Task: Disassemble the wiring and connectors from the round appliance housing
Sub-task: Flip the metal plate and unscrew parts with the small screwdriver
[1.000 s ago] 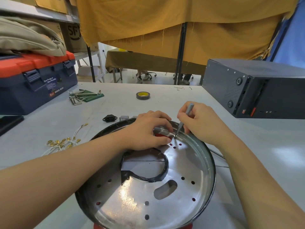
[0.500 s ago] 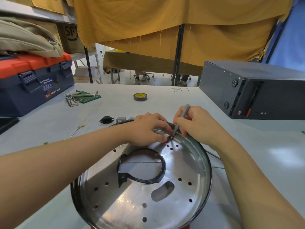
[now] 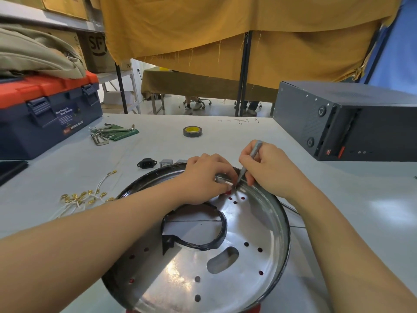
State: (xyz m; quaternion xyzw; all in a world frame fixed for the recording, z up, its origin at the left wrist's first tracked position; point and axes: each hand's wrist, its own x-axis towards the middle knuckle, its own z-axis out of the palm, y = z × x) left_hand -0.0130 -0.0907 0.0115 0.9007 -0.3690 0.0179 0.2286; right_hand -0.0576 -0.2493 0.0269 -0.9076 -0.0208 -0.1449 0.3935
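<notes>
The round housing (image 3: 225, 267) lies open side up on the near middle of the worktop (image 3: 338, 199), and most of the stripping looks done: its shiny floor shows only empty holes, a slot and a large cut-out ringed in black. A bundle of white wires with brass terminals (image 3: 83, 199) lies loose to its left, and a black socket connector (image 3: 146, 164) and small grey parts (image 3: 165, 163) sit just beyond its far rim. What seems left is one fitting at the far wall. There the left hand (image 3: 203, 179) curls its fingers round a small metal part (image 3: 222, 179), holding it against the wall, while the right hand (image 3: 268, 168) pinches a thin grey screwdriver (image 3: 253, 154), its tip set beside that part. Whether any wire remains under the left hand cannot be told.
</notes>
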